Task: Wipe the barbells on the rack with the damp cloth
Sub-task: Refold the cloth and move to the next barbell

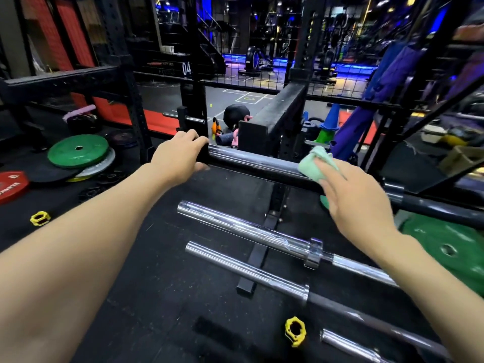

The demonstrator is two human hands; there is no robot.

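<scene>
The left hand (180,153) curls its fingers over the end of the top barbell (256,163), thumb underneath, clamped round the sleeve. The right hand (358,197) lies with straight, spread fingers pressing a pale green cloth (311,163) against the same bar further along; the cloth is soft, bunched and folded over the sleeve. That bar is a smooth, round, shiny metal tube, dark along its underside. Below it on the black steel rack (262,242) lie two more barbells: the middle barbell (235,226) is bright chrome with a thick collar, the lower barbell (246,268) chrome turning to a dark shaft. A fourth bar end (348,341) shows at the bottom. The floor (146,271) is speckled black rubber, with a yellow plastic collar clip (295,331) on it and a flat green plate (78,151) to the left.
</scene>
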